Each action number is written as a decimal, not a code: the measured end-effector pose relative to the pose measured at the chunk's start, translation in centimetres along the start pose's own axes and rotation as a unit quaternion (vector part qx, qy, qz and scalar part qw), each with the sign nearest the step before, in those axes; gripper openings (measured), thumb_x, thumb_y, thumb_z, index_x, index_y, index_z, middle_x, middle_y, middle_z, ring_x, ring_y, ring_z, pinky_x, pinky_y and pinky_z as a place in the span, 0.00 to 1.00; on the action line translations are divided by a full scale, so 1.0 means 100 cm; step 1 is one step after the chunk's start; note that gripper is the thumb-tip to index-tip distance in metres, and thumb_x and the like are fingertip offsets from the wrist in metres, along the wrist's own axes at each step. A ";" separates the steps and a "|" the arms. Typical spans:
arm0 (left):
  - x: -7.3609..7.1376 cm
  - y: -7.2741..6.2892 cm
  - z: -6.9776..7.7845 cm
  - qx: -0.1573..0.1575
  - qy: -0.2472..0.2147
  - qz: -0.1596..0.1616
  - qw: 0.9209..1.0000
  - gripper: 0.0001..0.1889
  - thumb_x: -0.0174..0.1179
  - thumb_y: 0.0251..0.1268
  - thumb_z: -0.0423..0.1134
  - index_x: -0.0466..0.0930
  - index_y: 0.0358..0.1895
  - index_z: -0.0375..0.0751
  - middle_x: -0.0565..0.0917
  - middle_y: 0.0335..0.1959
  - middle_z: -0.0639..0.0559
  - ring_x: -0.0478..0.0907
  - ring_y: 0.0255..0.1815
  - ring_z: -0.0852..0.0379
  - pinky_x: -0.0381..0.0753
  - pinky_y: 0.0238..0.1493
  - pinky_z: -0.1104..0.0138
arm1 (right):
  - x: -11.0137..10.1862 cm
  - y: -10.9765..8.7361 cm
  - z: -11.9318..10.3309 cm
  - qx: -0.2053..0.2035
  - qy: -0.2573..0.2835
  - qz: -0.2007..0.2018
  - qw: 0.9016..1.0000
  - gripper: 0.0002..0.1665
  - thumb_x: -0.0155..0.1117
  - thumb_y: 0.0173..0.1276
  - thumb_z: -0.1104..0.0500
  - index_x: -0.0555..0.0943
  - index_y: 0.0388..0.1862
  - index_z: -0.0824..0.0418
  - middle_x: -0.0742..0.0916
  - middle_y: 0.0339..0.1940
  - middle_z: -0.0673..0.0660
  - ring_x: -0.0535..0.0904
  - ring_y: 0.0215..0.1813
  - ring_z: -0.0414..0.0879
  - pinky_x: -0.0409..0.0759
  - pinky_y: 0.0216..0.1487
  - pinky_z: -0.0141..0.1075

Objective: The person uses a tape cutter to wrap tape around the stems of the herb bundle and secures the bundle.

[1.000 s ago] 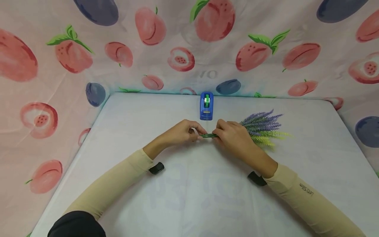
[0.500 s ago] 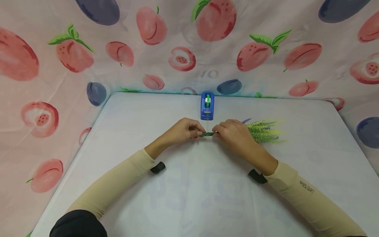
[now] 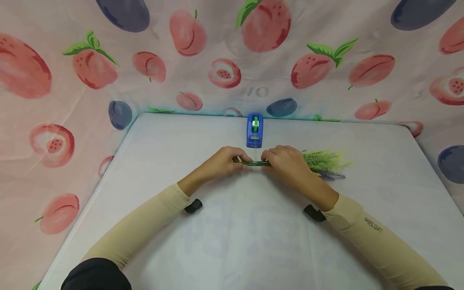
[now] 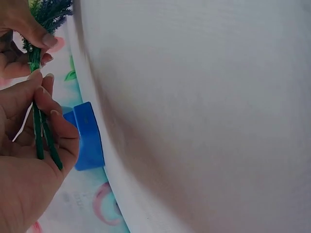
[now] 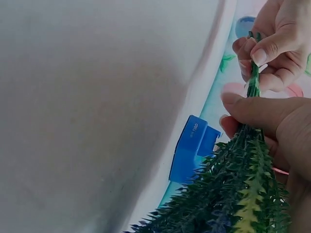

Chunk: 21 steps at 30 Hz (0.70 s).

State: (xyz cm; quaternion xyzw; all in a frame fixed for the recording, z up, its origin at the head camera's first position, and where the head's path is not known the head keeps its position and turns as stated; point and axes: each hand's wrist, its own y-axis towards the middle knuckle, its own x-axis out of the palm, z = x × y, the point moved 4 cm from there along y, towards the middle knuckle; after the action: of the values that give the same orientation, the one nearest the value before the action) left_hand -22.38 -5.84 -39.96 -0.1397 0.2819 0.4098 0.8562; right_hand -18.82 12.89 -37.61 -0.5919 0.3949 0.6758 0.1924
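Observation:
A bunch of artificial lavender-like flowers, yellow-green with some purple sprigs, lies crosswise between both hands, heads to the right. My left hand pinches the green stems near their lower ends, and two stem ends show against the palm in the left wrist view. My right hand grips the stems just below the flower heads. Between the hands a short length of stem shows, with a shiny clear band round it that looks like tape. The right hand hides part of the flower heads in the head view.
Behind the hands a blue tape dispenser with a green roll core stands near the back edge of the white table. A fruit-patterned cloth hangs behind and to both sides. Black wrist straps sit on both forearms.
The bunch has turned about its length: the purple sprigs went from the far side to the near side, yellow-green ones now uppermost. The left fingers have shifted slightly left, exposing more stem.

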 end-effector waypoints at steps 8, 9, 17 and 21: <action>-0.002 -0.001 0.000 -0.005 0.008 0.005 1.000 0.10 0.65 0.67 0.28 0.90 0.47 0.42 0.89 0.43 0.54 0.80 0.42 0.59 0.78 0.44 0.67 | 0.001 0.000 -0.001 -0.017 -0.015 0.027 0.999 0.06 0.77 0.61 0.58 0.88 0.34 0.58 0.84 0.30 0.53 0.81 0.30 0.49 0.83 0.40 0.45; -0.002 -0.001 -0.001 -0.007 0.004 0.006 1.000 0.10 0.65 0.67 0.29 0.90 0.47 0.42 0.89 0.42 0.54 0.80 0.42 0.60 0.79 0.44 0.67 | 0.001 -0.001 -0.001 -0.020 -0.017 0.031 0.999 0.06 0.77 0.61 0.58 0.89 0.34 0.58 0.83 0.30 0.53 0.81 0.29 0.49 0.83 0.39 0.45; -0.002 0.001 -0.003 -0.013 -0.017 0.016 1.000 0.05 0.67 0.68 0.33 0.88 0.44 0.41 0.89 0.35 0.53 0.83 0.36 0.61 0.81 0.43 0.67 | 0.001 -0.001 -0.001 -0.018 -0.029 0.032 0.999 0.10 0.80 0.58 0.57 0.90 0.37 0.59 0.82 0.30 0.54 0.80 0.29 0.48 0.83 0.37 0.44; -0.003 0.002 -0.003 -0.013 -0.015 0.016 1.000 0.06 0.66 0.69 0.35 0.89 0.44 0.40 0.89 0.36 0.56 0.82 0.36 0.61 0.81 0.44 0.67 | 0.000 0.000 0.000 -0.010 -0.017 0.022 1.000 0.12 0.80 0.58 0.57 0.90 0.40 0.60 0.85 0.32 0.54 0.83 0.33 0.49 0.84 0.40 0.44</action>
State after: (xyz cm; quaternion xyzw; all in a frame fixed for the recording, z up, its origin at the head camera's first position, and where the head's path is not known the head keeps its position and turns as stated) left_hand -22.77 -6.07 -40.08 -0.1396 0.2657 0.4290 0.8520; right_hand -18.87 12.88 -37.58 -0.5730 0.3977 0.6941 0.1783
